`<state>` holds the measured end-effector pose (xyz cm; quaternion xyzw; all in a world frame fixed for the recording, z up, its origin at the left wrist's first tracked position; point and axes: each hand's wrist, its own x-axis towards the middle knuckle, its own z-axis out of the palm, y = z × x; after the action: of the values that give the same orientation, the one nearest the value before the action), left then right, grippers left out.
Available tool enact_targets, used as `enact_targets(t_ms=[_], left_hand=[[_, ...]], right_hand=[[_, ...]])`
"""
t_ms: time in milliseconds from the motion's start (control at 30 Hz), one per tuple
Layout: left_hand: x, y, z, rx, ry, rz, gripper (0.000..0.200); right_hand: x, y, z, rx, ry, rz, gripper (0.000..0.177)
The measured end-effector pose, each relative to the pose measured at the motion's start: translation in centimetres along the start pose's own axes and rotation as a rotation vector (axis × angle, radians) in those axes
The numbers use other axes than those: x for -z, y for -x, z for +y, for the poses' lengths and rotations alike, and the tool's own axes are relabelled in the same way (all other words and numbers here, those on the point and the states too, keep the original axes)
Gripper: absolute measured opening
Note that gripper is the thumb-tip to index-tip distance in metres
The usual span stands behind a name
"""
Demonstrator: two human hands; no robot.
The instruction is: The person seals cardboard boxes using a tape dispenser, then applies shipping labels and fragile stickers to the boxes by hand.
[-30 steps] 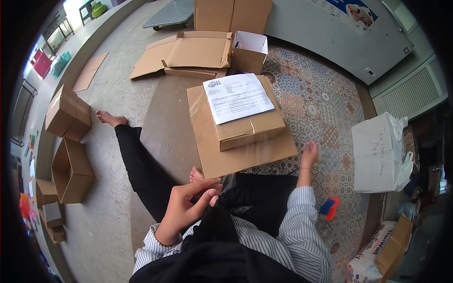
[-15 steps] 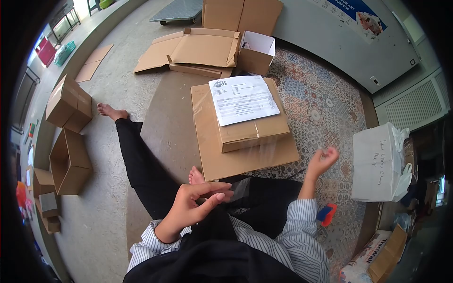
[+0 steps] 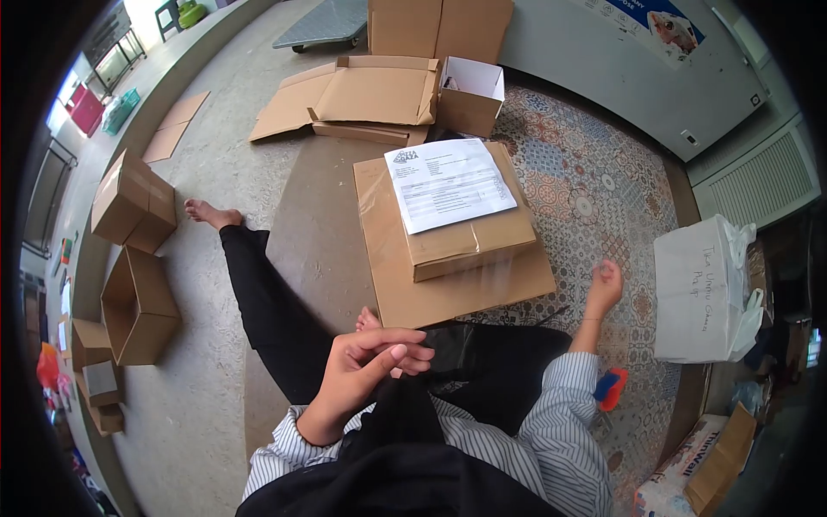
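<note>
My left hand (image 3: 369,362) is above my lap, its thumb and fingers pinched together. A clear plastic strip (image 3: 448,351), possibly tape, shows at its fingertips. Out to the right, my right hand (image 3: 607,286) is raised over the tiled floor with its fingers curled; anything inside them is too small to make out. In front of me a flat cardboard box (image 3: 469,248) rests on a larger cardboard sheet (image 3: 388,289). A printed paper (image 3: 452,185) lies on the box. Shiny clear film shows at the box's front edge. A blue and orange object (image 3: 610,389) sits beside my right forearm.
Cardboard boxes (image 3: 142,306) stand at the left. Behind the work are flattened cardboard (image 3: 370,90), a small white-lined box (image 3: 472,95) and a wheeled platform (image 3: 319,24). At the right are a white wrapped package (image 3: 699,289) and a grey chest-like appliance (image 3: 594,60).
My right hand has moved slightly right, and its fingers look more curled. My left hand stays pinched over my lap. The view has shifted a little; the box and paper stay in place.
</note>
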<state>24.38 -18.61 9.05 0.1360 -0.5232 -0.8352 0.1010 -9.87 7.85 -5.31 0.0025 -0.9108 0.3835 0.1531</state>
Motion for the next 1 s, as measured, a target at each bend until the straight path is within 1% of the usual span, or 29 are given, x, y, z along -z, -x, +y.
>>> enact_targets(t_ms=[67, 100, 167, 200, 233, 267, 300, 333, 367, 400, 433, 467, 500, 533, 567, 667, 733, 767, 800, 833, 867, 900, 933, 967, 1000], left_hand=[[-0.2, -0.1, 0.0, -0.002, -0.012, -0.014, 0.024], [-0.4, -0.1, 0.0, 0.001, -0.02, -0.03, 0.024], [-0.5, -0.2, 0.1, -0.002, -0.027, -0.028, 0.024], [-0.6, -0.2, 0.1, -0.006, -0.03, -0.024, 0.024], [-0.7, -0.2, 0.2, -0.002, -0.029, -0.038, 0.024], [-0.7, 0.0, 0.2, 0.006, -0.022, 0.0, 0.024], [-0.8, -0.1, 0.2, 0.016, -0.016, 0.017, 0.024], [-0.8, 0.0, 0.0, -0.014, -0.031, 0.033, 0.024], [-0.9, -0.1, -0.2, -0.048, -0.049, 0.037, 0.024], [-0.9, -0.2, -0.4, -0.085, -0.063, 0.039, 0.025], [-0.6, -0.3, -1.0, -0.1, -0.086, 0.05, 0.027], [-0.2, -0.3, -1.5, -0.119, -0.111, 0.07, 0.03], [-0.1, -0.5, -1.7, -0.121, -0.099, 0.047, 0.03], [0.0, -0.7, -2.0, -0.123, -0.056, 0.017, 0.03], [-0.2, -0.9, -2.2, -0.115, -0.017, -0.006, 0.03], [-0.9, -1.6, -2.6, -0.105, 0.041, -0.041, 0.029], [-1.5, -2.0, -2.5, -0.1, 0.058, -0.045, 0.027], [-1.8, -2.1, -2.2, -0.095, -0.005, 0.009, 0.026], [-2.1, -2.1, -2.0, -0.089, -0.068, 0.067, 0.026], [-2.2, -2.1, -2.0, -0.09, -0.073, 0.061, 0.026], [-2.2, -2.0, -2.1, -0.097, -0.154, 0.11, 0.024], [-2.2, -2.0, -2.2, -0.104, -0.234, 0.16, 0.023], [-2.4, -1.9, -2.3, -0.105, -0.236, 0.154, 0.023], [-2.8, -1.9, -2.6, -0.132, -0.324, 0.212, 0.023], [-3.0, -2.0, -2.8, -0.161, -0.41, 0.27, 0.024]], right_hand=[[-0.1, 0.2, 0.1, 0.029, 0.213, 0.121, 0.036], [-0.3, 0.1, 0.7, 0.027, 0.212, 0.123, 0.036], [-1.2, -0.4, 3.1, 0.101, -0.269, 0.024, 0.029], [-1.7, -0.9, 4.2, 0.097, -0.267, 0.027, 0.029], [-2.0, -1.5, 4.9, 0.013, -0.347, -0.136, 0.033], [-1.5, -2.4, 5.8, -0.076, -0.423, -0.285, 0.038], [-0.4, -1.5, 2.7, -0.002, -0.034, -0.197, 0.042], [0.2, 0.5, -1.7, 0.045, 0.365, -0.103, 0.046], [0.5, 1.4, -2.1, 0.187, 0.443, -0.013, 0.049], [1.4, 2.1, -3.9, 0.159, 0.366, -0.073, 0.049], [1.4, 1.5, -3.2, 0.206, -0.249, -0.256, 0.051], [3.6, 3.3, -7.4, -0.183, -0.821, -0.374, 0.046], [3.7, 4.6, -8.5, 0.022, -0.961, -0.294, 0.037], [4.0, 7.2, -10.4, 0.158, -0.89, -0.162, 0.034], [4.2, 9.8, -11.0, 0.209, -0.936, -0.216, 0.024], [4.9, 16.7, -14.8, 0.056, -1.334, -0.879, 0.056], [5.2, 19.4, -16.1, -0.231, -1.535, -1.205, 0.05], [4.9, 19.6, -16.0, -0.219, -1.538, -1.193, 0.05], [4.7, 19.8, -16.0, -0.281, -1.55, -1.256, 0.043], [4.6, 19.9, -15.8, -0.347, -1.56, -1.32, 0.035], [4.6, 19.9, -15.6, -0.345, -1.567, -1.315, 0.035], [4.8, 19.6, -15.6, -0.258, -1.409, -1.225, 0.028], [4.9, 19.4, -15.6, -0.173, -1.25, -1.13, 0.021], [4.7, 19.9, -16.1, -0.099, -1.201, -0.952, 0.013], [4.7, 19.8, -16.5, -0.094, -1.201, -0.945, 0.013]])
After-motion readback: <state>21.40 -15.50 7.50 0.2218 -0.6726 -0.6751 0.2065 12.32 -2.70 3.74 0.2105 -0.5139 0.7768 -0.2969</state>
